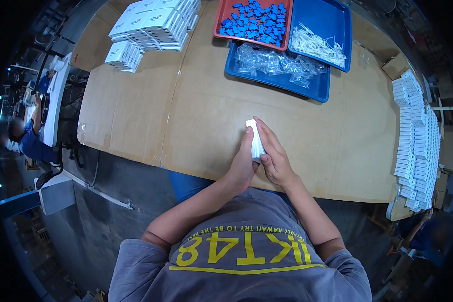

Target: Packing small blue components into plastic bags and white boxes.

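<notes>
A small white box stands on edge between my two palms, above the near part of the cardboard-covered table. My left hand presses its left side, thumb lying along it near the top. From the other side my right hand closes on it, fingers stretched along its length and thumb near its lower end. Most of the box's broad faces are hidden by my hands.
Beyond my hands are a red tray of blue plastic parts, a blue tray of white sticks and another blue tray of clear plastic pieces. White boxes are stacked far left; more boxes line the right edge. People sit at both sides.
</notes>
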### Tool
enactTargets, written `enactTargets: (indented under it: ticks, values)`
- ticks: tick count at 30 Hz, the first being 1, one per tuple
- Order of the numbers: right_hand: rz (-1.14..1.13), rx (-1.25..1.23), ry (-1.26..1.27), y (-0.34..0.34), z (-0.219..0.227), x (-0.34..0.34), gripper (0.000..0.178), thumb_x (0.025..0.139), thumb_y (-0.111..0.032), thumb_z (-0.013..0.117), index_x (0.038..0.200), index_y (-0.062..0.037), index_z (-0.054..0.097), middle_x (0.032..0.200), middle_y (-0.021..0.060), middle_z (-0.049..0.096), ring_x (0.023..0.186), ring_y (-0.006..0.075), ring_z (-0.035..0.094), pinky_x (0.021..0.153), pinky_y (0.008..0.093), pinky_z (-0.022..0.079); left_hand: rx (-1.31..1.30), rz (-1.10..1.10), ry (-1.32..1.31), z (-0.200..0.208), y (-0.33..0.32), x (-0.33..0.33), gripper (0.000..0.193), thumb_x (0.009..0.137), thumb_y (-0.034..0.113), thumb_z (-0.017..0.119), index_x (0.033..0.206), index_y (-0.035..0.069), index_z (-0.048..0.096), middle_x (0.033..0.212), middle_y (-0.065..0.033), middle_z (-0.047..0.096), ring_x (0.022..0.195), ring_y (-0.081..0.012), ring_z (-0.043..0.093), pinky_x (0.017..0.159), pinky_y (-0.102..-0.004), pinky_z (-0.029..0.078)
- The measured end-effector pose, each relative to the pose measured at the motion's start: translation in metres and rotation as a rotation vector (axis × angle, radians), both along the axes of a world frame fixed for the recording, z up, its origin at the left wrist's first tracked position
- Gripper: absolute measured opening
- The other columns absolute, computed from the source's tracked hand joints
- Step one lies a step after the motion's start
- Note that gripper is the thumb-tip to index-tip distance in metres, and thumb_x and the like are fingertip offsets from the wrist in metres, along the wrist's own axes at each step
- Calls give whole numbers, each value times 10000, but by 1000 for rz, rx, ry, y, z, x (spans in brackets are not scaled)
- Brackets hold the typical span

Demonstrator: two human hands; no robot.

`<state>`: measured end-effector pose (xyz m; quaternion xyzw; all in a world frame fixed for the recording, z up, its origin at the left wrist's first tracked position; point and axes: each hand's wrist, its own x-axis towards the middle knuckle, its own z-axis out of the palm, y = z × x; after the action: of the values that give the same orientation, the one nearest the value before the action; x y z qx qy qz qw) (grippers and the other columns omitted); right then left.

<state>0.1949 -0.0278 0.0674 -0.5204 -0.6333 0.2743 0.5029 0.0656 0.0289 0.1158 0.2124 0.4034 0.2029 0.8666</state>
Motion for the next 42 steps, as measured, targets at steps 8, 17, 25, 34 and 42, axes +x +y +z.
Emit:
enactTargets:
  ticks: [8, 17, 25, 34, 42]
  values:
    - [46, -23, 28, 0, -7, -3, 700, 1117, -503, 354, 1603, 2, 354, 1627, 274, 364, 1503, 436, 375, 1230, 461, 312, 19, 16, 68, -12, -5, 1, 662, 1079, 633, 354, 1523, 142, 365, 1359, -45, 544, 1287, -156, 546, 1117, -351, 425]
    - [-26, 4, -67, 3, 4, 11, 799, 1034, -567, 511, 1535, 49, 420, 1537, 291, 457, 1400, 452, 487, 1163, 473, 400, 89, -71, 71, -15, -2, 7, 710, 1077, 649, 349, 1545, 116, 357, 1391, -66, 529, 1306, -173, 541, 1103, -347, 442]
    - [-113, 109, -121, 2, -12, 3, 840, 1032, -608, 495, 1509, 82, 448, 1420, 317, 503, 1262, 458, 554, 1053, 478, 478, 59, -75, 106, -14, -5, 6, 694, 1081, 640, 357, 1512, 97, 389, 1310, -65, 555, 1196, -159, 588, 1025, -328, 488]
    - [-184, 156, -64, -1, -15, -5, 864, 1043, -636, 446, 1488, 104, 477, 1391, 333, 502, 1253, 447, 548, 1046, 480, 474, 74, -94, 15, -24, -4, -1, 586, 1089, 590, 411, 1415, 105, 455, 1209, -37, 601, 1106, -129, 619, 970, -310, 506]
    - [-66, 61, 9, 5, 12, 4, 819, 1052, -624, 435, 1501, 58, 490, 1512, 278, 474, 1357, 417, 514, 1119, 465, 430, 191, -5, -7, -27, 1, -3, 563, 1114, 502, 381, 1509, 102, 417, 1299, -67, 596, 1173, -150, 604, 1022, -325, 489]
